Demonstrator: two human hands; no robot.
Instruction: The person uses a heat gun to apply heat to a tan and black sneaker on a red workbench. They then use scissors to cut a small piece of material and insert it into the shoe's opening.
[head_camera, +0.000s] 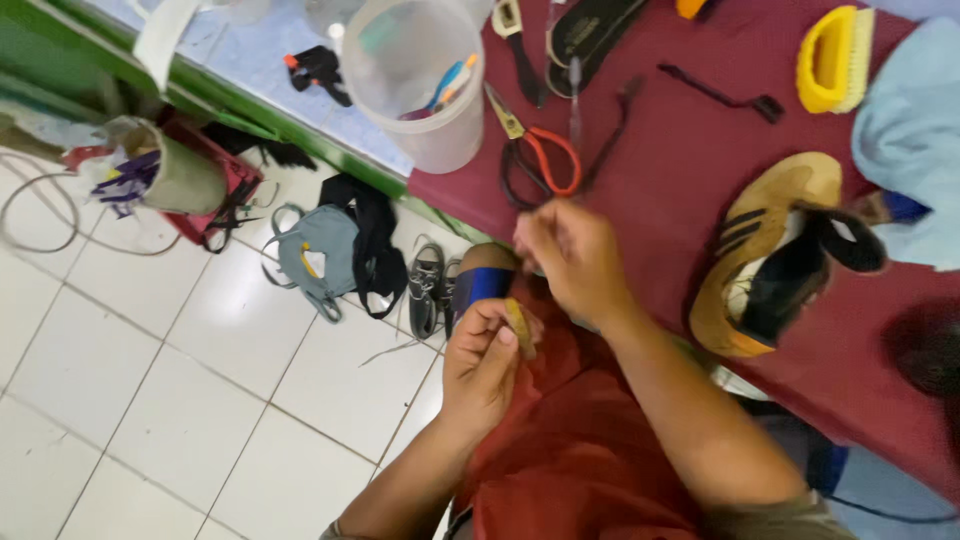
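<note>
Nearest, over the red-clothed lap: left hand, grip closed on a small flat tan piece held upright, seemingly for working; right hand just above, fingers pinched, contents too blurred to tell. Beyond, on the maroon surface: tan suede shoe with black stripes, orange-handled scissors, translucent plastic tub, yellow brush.

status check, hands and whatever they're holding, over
Left hand pinching a small tan piece. Right hand raised beside it, fingers closed, contents unclear. Tan shoe and scissors on the table, untouched.
</note>
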